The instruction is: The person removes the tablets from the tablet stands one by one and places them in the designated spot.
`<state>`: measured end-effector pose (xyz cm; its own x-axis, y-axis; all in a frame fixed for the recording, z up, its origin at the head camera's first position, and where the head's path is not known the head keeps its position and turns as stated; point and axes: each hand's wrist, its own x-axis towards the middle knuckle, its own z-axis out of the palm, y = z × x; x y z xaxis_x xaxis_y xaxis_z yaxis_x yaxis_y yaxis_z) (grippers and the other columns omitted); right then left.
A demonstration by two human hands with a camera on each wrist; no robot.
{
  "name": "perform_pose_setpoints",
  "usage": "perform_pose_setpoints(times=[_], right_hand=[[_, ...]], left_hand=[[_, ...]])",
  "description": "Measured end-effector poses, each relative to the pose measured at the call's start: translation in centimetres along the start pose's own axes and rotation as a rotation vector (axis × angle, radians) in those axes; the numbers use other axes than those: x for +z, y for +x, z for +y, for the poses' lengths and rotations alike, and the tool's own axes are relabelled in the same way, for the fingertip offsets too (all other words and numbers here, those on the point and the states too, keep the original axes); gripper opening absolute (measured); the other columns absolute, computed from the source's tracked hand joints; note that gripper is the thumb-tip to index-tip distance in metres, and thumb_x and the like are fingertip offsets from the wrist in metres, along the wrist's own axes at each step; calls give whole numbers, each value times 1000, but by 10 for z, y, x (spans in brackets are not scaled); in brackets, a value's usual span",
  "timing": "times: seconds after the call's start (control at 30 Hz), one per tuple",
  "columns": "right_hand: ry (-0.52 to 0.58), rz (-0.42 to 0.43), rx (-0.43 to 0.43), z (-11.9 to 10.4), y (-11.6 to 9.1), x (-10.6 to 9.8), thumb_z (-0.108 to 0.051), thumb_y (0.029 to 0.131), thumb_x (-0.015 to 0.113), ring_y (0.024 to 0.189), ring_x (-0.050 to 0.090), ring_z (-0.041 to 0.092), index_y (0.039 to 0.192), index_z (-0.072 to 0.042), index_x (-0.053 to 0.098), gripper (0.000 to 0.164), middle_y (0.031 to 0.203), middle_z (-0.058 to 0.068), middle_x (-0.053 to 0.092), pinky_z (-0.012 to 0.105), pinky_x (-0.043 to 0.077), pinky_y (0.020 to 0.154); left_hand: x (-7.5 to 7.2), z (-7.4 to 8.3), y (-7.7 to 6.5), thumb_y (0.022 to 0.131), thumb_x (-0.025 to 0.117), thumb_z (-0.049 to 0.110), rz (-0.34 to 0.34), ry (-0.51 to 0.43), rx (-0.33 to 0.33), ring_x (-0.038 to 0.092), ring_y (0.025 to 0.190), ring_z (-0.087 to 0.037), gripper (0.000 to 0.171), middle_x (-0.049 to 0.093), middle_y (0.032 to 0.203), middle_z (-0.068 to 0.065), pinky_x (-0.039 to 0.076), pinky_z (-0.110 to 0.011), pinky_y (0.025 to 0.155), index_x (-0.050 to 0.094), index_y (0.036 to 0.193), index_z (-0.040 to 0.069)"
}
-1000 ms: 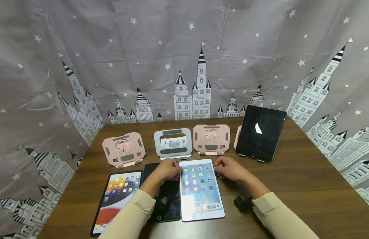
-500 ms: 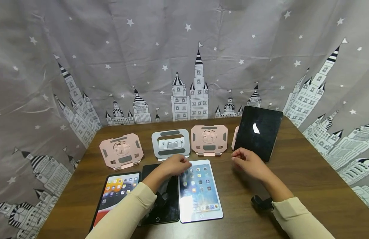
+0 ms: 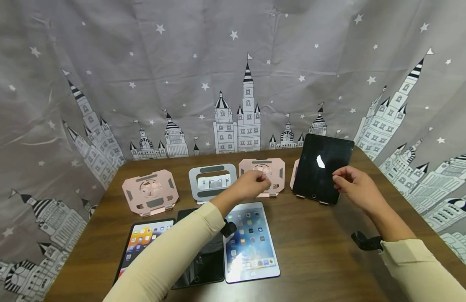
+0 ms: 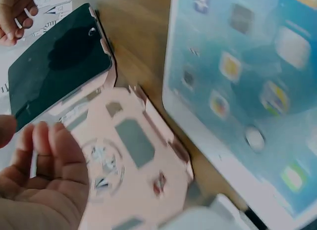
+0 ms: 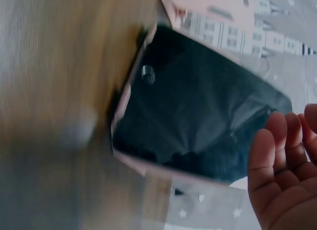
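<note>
A black tablet stands propped on a pink stand at the back right. My right hand is at its right side, fingers bent and holding nothing; in the right wrist view the fingertips overlap the tablet's upper edge. My left hand, loosely curled with nothing in it, is in front of a pink stand that carries no tablet. Below it lies a white tablet with its screen lit, partly under the left wrist. In the left wrist view, the left hand is beside the pink stand and the propped tablet.
Left of the white tablet lie a black tablet with a dark screen and a black-framed lit tablet, both partly covered by my left sleeve. A grey stand and another pink stand stand behind them. A printed curtain hangs behind the table.
Both hands have left the white tablet's sides. My right hand has moved right to the propped black tablet. The left has moved up and right, in front of the pink stand.
</note>
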<state>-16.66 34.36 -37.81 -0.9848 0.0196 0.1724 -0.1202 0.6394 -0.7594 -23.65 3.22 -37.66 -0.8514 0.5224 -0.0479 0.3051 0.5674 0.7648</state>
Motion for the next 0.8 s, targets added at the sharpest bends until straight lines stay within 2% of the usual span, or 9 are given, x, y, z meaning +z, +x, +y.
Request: perform_pose_setpoints(times=[0.2,0.3,0.43,0.63,0.8], right_hand=[[-43,73,-9,11,14,-16,-15,104,52,72,59,2,113,8,56,26,97,24,62,20,52,61],[-68,87,-8,14,20,-20,-16,103,52,72,57,-1,112,8,57,25,98,25,62,19,52,60],[-93,83,3,17,26,-23,-16,103,52,72,57,-4,111,7,57,25,99,24,63,20,52,61],[-76,85,57,23,28,-31,-21,104,50,71,56,-4,114,8,55,32,99,22,63,19,52,60],[-50,113,89,31,28,-38,-21,104,49,71,54,-9,115,10,52,34,102,24,61,16,51,60]], left_hand=[[11,13,23,100,58,23,4,-66,33,54,73,-13,18,59,83,1,45,-25,64,68,96,9],[16,21,35,100,58,23,62,-65,67,56,79,-12,18,61,89,2,46,-24,69,69,102,9],[21,28,51,100,57,23,142,-92,94,57,83,-12,17,62,93,3,50,-25,71,69,105,11],[29,43,74,100,59,24,215,-70,98,56,89,-11,16,62,96,5,48,-24,79,68,104,12],[39,55,91,100,59,21,263,-95,90,56,87,-10,14,62,95,3,47,-21,76,67,104,10]])
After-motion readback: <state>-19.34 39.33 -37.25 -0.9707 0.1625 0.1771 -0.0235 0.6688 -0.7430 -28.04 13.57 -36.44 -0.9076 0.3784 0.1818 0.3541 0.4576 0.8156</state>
